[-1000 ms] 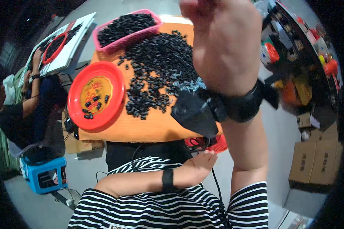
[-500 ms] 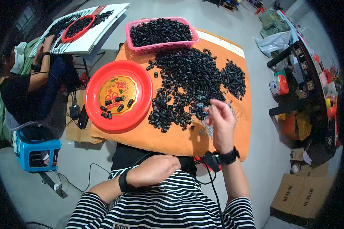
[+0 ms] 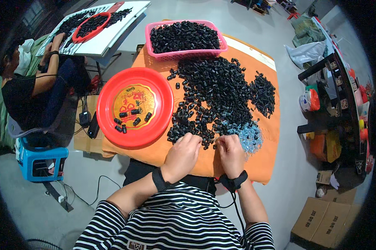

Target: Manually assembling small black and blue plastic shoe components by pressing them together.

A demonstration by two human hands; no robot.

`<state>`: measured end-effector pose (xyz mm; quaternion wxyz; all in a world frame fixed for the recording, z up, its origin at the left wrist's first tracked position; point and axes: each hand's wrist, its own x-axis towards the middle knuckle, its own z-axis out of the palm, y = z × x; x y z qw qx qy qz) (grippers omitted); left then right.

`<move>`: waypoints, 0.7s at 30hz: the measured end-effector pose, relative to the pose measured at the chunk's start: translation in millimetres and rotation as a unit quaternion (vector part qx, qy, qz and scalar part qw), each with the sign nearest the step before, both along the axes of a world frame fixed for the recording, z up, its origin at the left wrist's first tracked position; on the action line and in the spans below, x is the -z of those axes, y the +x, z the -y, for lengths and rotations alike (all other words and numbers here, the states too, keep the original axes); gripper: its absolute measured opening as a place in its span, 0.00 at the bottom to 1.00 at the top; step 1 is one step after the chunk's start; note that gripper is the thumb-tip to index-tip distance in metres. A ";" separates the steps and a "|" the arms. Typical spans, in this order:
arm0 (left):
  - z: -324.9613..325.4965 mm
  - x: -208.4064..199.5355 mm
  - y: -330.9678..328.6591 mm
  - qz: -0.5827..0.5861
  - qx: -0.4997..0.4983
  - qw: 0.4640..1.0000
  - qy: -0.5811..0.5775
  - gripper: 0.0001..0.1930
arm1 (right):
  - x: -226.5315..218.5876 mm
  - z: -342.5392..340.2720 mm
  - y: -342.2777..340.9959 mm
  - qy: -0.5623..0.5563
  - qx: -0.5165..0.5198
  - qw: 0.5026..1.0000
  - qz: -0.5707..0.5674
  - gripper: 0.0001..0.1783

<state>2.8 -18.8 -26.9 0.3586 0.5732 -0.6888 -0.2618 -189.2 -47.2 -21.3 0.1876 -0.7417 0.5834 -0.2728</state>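
Note:
My left hand (image 3: 182, 155) is closed at the front edge of the loose black plastic parts (image 3: 213, 83), fingertips pinched together. What it holds, if anything, is hidden. Close by on the right, my right hand (image 3: 231, 156) is also closed, thumb against the fingers. Something dark and tiny shows near its fingertips, too small to name. Beyond that hand lies a heap of small clear bluish pieces (image 3: 251, 139). A red round tray (image 3: 165, 100) on the left carries several short black cylindrical parts (image 3: 136, 121).
A pink basket (image 3: 184, 55) full of black parts stands at the far side of the orange-covered table (image 3: 261, 166). A smaller heap of thin black parts (image 3: 262, 95) lies to the right. Another person (image 3: 33, 89) works at a white table (image 3: 96, 49) on the left.
My left hand has come up from my lap to the black parts. My right hand has moved down and slightly left, uncovering the clear pieces. The view has shifted a little.

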 end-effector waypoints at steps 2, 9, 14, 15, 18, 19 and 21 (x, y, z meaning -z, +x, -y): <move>5.1 0.8 -0.2 0.024 -0.008 0.999 -0.025 0.07 | 1.6 1.2 0.7 0.002 -0.010 1.000 0.018 0.07; 19.0 0.4 -0.8 0.170 0.024 0.983 -0.070 0.06 | 4.4 3.8 -5.1 -0.024 -0.025 0.999 -0.020 0.09; 19.4 -1.6 3.9 0.180 0.023 0.980 -0.079 0.05 | -1.7 5.2 -8.2 -0.037 -0.032 0.999 0.005 0.11; 19.4 -3.8 4.4 0.179 0.021 0.980 -0.079 0.06 | -1.7 6.4 -10.1 -0.030 -0.031 0.999 0.000 0.11; 18.8 -4.8 4.5 0.181 0.021 0.980 -0.075 0.06 | 0.0 2.2 -11.6 -0.018 -0.041 0.998 -0.042 0.12; 18.9 -4.9 4.4 0.184 0.021 0.980 -0.073 0.05 | 0.7 0.9 -11.9 -0.013 -0.050 0.995 -0.079 0.12; 17.8 -5.7 5.0 0.180 0.019 0.980 -0.076 0.05 | 3.5 2.0 -13.2 -0.023 -0.043 0.998 -0.035 0.12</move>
